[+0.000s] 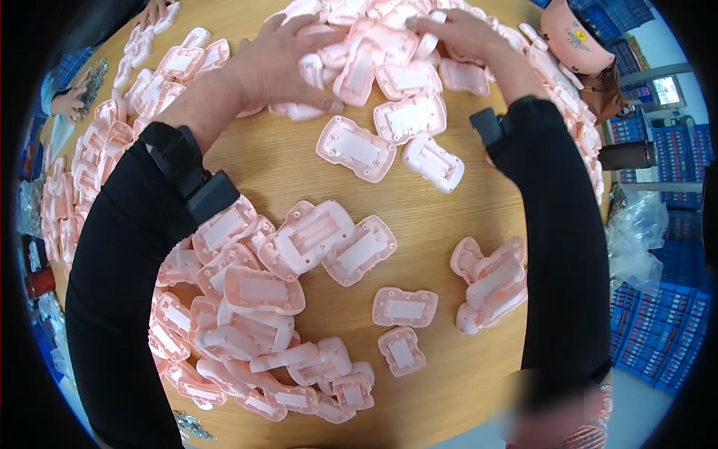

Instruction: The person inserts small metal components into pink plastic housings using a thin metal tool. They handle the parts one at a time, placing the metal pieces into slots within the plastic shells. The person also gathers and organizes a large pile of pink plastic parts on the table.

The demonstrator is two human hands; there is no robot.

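Observation:
My left hand (273, 63) lies palm down on a heap of pink plastic shell parts (374, 52) at the far side of the round wooden table (434, 224); its fingers curl over several pieces. My right hand (464, 34) rests on the same heap from the right, fingers closed around pink pieces. Both forearms wear black sleeves with black wrist straps. Two pink shells (355, 148) lie just below the heap, with white inner panels facing up.
More pink shells lie near me (299, 247), in a small stack at the right (490, 280), and in rows along the left rim (97, 142). Another person's hand (67, 101) works at the far left. Blue bins (658, 329) and clear bags (636, 232) stand at the right.

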